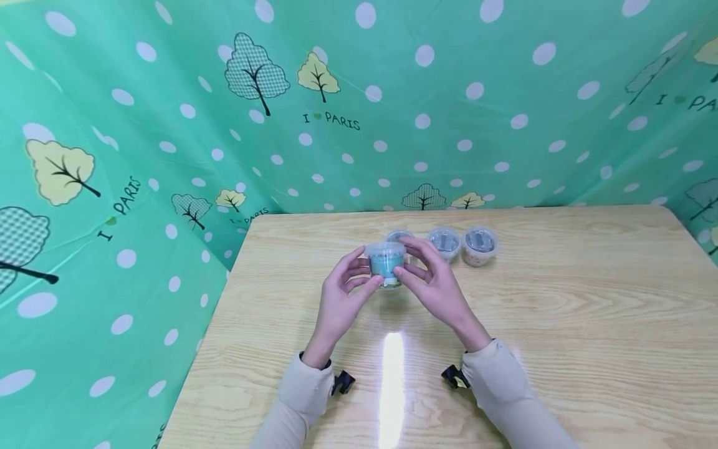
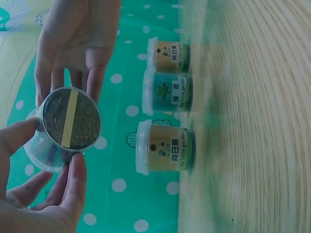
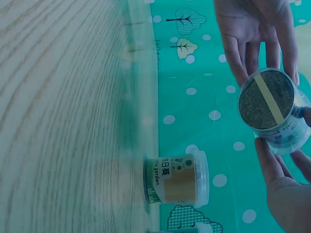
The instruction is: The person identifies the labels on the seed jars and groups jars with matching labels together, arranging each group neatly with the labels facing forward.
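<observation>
A: Cup position?
B: Teal-labelled cup (image 1: 386, 264) lifted above the table (image 1: 561, 349), mid-width — nearer far edge.
A: Grip?
B: Left hand (image 1: 342, 293) and right hand (image 1: 432, 280) both pinch its sides — fingers curled round it.

The head camera is looking forward and down from above the counter (image 1: 561, 324), taking in both sleeves, the green dotted backdrop (image 1: 168, 125) and a row of three tubs (image 1: 445, 240) further back. The left wrist camera is sitting close beneath its hand, rolled sideways, so the counter (image 2: 252, 116) is running up the right edge. The right wrist camera is likewise rolled, with the counter (image 3: 63, 116) filling its left side. Both wrist views are sharing the raised tub's underside (image 2: 71, 118) (image 3: 266, 99); all three are sharing the backdrop and the standing tubs.
</observation>
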`<act>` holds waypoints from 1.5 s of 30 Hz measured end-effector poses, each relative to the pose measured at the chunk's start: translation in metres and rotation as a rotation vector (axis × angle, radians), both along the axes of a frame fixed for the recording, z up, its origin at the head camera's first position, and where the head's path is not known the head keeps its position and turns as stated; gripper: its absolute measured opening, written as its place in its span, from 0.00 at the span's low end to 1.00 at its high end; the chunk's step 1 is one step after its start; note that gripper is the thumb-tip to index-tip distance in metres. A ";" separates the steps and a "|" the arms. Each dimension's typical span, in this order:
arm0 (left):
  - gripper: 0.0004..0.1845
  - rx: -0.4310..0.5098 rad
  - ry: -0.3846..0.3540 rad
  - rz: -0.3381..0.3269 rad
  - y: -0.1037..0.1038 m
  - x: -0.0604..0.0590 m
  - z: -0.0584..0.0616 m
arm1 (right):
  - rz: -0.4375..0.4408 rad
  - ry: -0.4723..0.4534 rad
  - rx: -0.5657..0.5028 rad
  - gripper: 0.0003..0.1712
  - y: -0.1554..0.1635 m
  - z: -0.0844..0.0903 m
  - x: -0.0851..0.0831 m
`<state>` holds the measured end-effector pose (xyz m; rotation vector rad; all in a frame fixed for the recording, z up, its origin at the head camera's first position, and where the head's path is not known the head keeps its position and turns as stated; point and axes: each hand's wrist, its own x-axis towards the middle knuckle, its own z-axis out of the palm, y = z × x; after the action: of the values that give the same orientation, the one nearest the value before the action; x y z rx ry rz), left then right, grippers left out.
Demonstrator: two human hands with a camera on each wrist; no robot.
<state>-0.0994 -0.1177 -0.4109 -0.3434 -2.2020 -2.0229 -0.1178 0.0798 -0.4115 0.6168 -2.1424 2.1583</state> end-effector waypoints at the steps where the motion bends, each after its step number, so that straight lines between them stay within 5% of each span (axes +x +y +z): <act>1: 0.31 0.003 0.001 0.001 0.000 0.000 0.000 | 0.004 -0.009 -0.003 0.31 0.000 0.000 0.000; 24: 0.33 -0.013 -0.040 -0.010 0.005 0.000 -0.005 | 0.027 -0.144 0.030 0.38 0.006 0.000 0.006; 45: 0.37 0.008 -0.108 -0.177 0.018 0.002 -0.004 | 0.051 -0.121 0.014 0.37 0.029 -0.003 0.011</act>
<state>-0.0972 -0.1000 -0.4146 -0.4539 -2.2999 -2.1882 -0.1068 0.1089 -0.4147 0.5621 -2.2264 2.2640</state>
